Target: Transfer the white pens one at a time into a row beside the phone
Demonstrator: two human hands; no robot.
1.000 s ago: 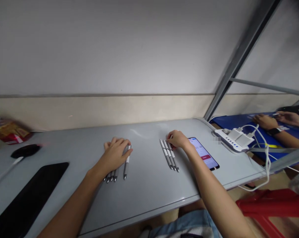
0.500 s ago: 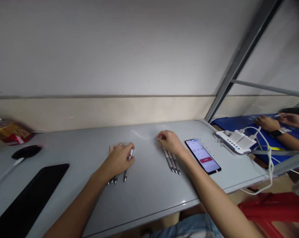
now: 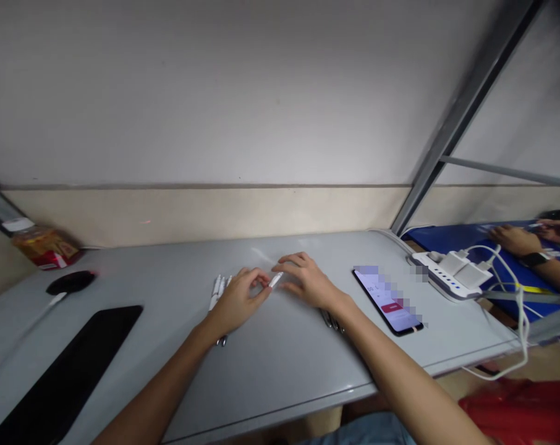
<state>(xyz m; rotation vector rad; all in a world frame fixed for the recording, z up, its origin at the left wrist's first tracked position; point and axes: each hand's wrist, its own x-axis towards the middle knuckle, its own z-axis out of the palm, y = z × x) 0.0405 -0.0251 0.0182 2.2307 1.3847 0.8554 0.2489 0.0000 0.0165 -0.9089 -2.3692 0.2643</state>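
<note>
Between my hands a white pen [image 3: 275,280] points up and to the right, pinched in the fingertips of my left hand [image 3: 238,298]. Just right of it is my right hand [image 3: 306,281], its fingers apart and curved around the pen's far end; whether they touch it I cannot tell. Several white pens [image 3: 216,292] lie side by side on the grey table, partly covered by my left hand, with metal tips showing below it. Another group of pens [image 3: 333,322] lies under my right wrist, mostly hidden.
A phone [image 3: 389,303] with a lit screen lies to the right, beside a white power strip [image 3: 449,275] with cables. On the left are a black slab [image 3: 71,371], a black round object [image 3: 70,283] and a bottle [image 3: 43,244]. Beyond the metal frame, another person's hands [image 3: 516,240] are over a blue table.
My left hand has lifted a pen from the left group and brought it rightward. My right hand has moved left towards it, its fingers spreading. The view has shifted slightly.
</note>
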